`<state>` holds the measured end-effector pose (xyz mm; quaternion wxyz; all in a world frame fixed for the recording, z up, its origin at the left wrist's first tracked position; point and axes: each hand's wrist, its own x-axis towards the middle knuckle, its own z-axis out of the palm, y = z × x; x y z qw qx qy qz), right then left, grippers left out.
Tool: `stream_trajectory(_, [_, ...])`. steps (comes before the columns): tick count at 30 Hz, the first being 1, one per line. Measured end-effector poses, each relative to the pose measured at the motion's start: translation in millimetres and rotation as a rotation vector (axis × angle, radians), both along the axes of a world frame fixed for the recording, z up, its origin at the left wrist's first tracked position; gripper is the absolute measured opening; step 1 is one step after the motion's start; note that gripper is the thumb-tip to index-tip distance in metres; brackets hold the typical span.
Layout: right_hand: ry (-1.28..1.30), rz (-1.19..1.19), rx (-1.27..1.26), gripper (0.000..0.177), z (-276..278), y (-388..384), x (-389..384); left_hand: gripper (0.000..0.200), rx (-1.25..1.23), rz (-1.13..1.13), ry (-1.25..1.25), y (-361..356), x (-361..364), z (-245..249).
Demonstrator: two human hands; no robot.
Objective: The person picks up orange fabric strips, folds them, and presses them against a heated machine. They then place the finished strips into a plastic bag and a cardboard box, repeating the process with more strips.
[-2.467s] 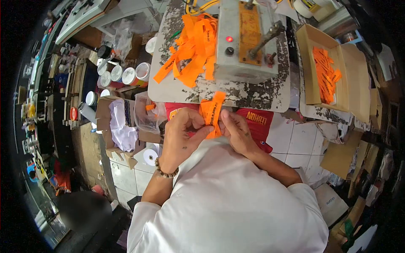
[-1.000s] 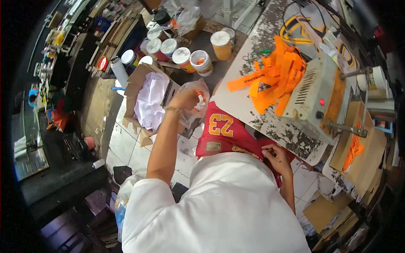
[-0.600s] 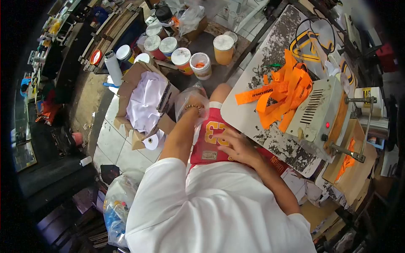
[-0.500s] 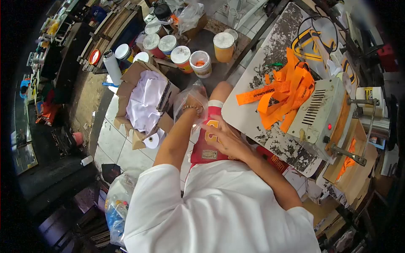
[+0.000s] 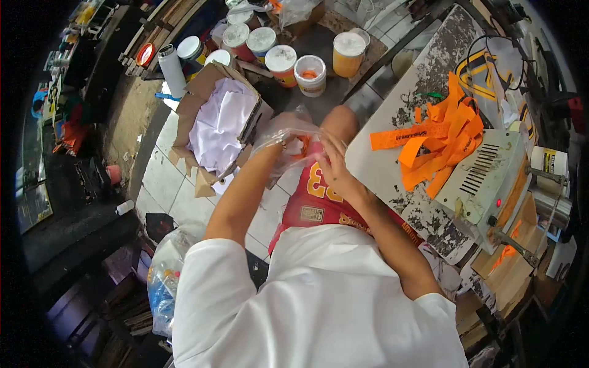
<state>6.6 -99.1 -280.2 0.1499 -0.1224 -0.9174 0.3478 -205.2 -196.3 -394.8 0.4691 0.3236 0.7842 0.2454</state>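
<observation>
While my left hand [image 5: 283, 124] is sitting inside one clear plastic bag [image 5: 293, 134], its fingers are blurring behind the film, so I cannot tell whether they are pinching anything. My right hand [image 5: 336, 170] is holding its fingers extended and slightly spread at the bag's right edge. Orange pieces [image 5: 304, 146] are showing inside the bag, too hidden to count.

Taking the bag as the clock's centre, one red garment [image 5: 313, 205] numbered 23 is lying across my lap towards five o'clock. One carton [image 5: 188, 116] is standing just beside the bag at ten o'clock, holding crumpled white material [image 5: 222, 126]. Towards twelve, at least six lidded tubs [image 5: 280, 56] are clustering, and one open tub [image 5: 311, 86] is standing at one o'clock with something orange inside.

At three, one heap of orange strips [image 5: 438, 130] is lying on the worn table [image 5: 377, 165], touching or nearly touching one grey machine [image 5: 475, 184], whose single red light [image 5: 499, 203] is glowing. Beyond it, at four, one cardboard box [image 5: 515, 279] is holding more orange strips.
</observation>
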Motion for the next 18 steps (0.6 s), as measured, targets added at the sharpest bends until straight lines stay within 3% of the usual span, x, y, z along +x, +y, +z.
stream_trajectory(2, [-0.003,0.033,-0.017,0.041,4.2,-0.2,-1.3,0.02,-0.046,-0.008,-0.016,-8.1,6.1,18.6])
stream_trajectory(4, [-0.018,0.029,-0.053,0.042,3.4,-1.3,-2.9,0.017,0.581,-0.159,0.309,-19.2,8.1,17.0])
stream_trajectory(5, [-0.018,0.022,-0.082,0.042,1.5,-1.9,-3.6,0.021,0.463,0.099,0.123,-26.1,18.8,17.8])
stream_trajectory(6, [-0.024,0.021,-0.089,0.042,-2.0,-1.9,-4.2,0.021,0.457,0.099,0.117,-31.8,23.3,19.9])
stream_trajectory(8, [0.026,0.04,-0.148,0.043,-5.7,-2.1,-4.6,0.024,0.353,-0.066,0.394,-29.6,28.8,61.2])
stream_trajectory(9, [0.023,0.04,-0.151,0.043,-6.3,-1.6,-2.6,0.019,0.598,-0.115,0.689,-40.1,24.1,25.0])
stream_trajectory(10, [0.007,0.064,-0.123,0.045,-1.5,-0.1,-1.9,0.019,0.597,-0.115,0.686,-37.3,24.2,27.4])
stream_trajectory(12, [-0.016,0.084,-0.096,0.046,2.2,1.6,-0.6,0.022,0.509,0.327,0.082,-30.6,27.9,31.4])
stream_trajectory(13, [-0.004,0.092,-0.065,0.047,1.3,1.8,-0.6,0.022,0.471,0.405,0.017,-28.4,27.9,25.7])
stream_trajectory(18, [0.004,0.069,-0.092,0.05,0.5,-0.8,-1.0,0.022,0.313,0.119,0.436,-3.9,24.6,-10.9])
